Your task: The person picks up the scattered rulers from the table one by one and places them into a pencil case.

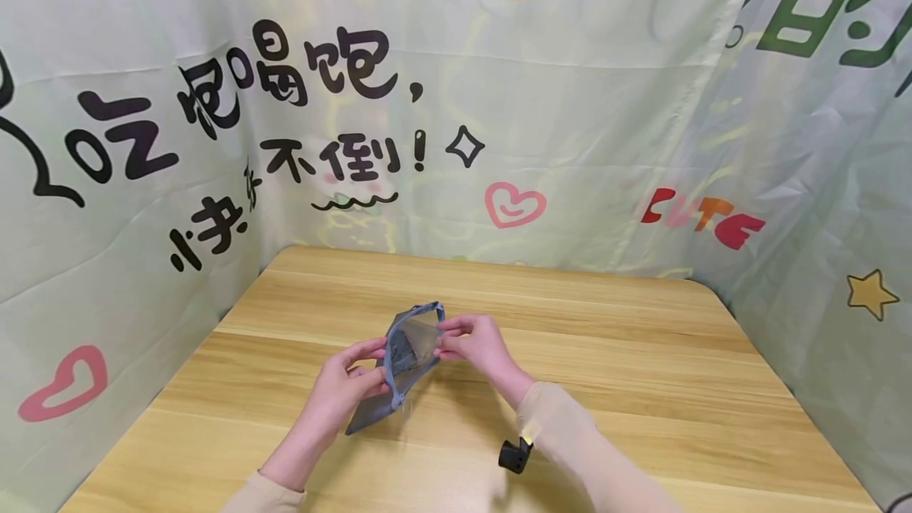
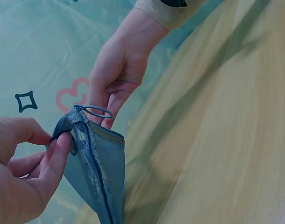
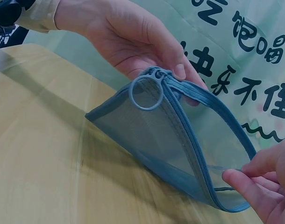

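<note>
A blue mesh zipper pouch is held over the wooden table with its mouth spread apart. My left hand pinches one side of the rim between thumb and fingers. On the opposite side, my right hand grips the other edge of the opening. In the right wrist view a round zipper pull ring hangs at the end of the zipper, near the left hand. Through the see-through mesh of the pouch, no bulky contents show.
The wooden table reaches back to a printed fabric curtain that encloses it on the left, back and right. A black wrist camera juts out from the right sleeve, low over the tabletop.
</note>
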Available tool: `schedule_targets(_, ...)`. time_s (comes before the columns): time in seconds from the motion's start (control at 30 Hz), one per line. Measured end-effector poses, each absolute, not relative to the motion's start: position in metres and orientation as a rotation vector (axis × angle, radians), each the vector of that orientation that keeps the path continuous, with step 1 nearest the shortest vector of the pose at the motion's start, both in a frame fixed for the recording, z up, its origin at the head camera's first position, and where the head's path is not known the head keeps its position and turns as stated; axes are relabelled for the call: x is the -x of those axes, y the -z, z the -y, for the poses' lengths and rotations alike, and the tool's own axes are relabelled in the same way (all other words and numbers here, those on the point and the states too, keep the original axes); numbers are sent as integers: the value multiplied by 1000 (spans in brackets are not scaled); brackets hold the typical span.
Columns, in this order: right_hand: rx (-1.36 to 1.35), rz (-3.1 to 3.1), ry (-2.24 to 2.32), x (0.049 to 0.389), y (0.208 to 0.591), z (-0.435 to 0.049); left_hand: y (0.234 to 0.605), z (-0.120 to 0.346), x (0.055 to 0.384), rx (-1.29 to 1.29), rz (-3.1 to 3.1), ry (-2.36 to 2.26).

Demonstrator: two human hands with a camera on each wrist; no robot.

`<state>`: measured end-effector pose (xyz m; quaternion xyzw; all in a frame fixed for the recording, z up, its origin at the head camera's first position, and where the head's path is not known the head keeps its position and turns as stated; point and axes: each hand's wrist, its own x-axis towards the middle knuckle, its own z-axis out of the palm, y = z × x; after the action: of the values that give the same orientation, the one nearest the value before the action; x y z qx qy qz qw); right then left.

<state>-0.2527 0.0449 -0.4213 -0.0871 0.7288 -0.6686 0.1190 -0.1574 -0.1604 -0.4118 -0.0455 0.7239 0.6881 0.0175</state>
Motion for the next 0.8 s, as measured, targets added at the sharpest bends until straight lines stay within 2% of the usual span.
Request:
schedule_targets(0.6,344,-2199,1899,249,423,-35,410,160,157,167,-2258,-2168)
schedule_targets(0.8,436,-2421,1752,248,422,-35,410,161,156,165,-2263,-2162)
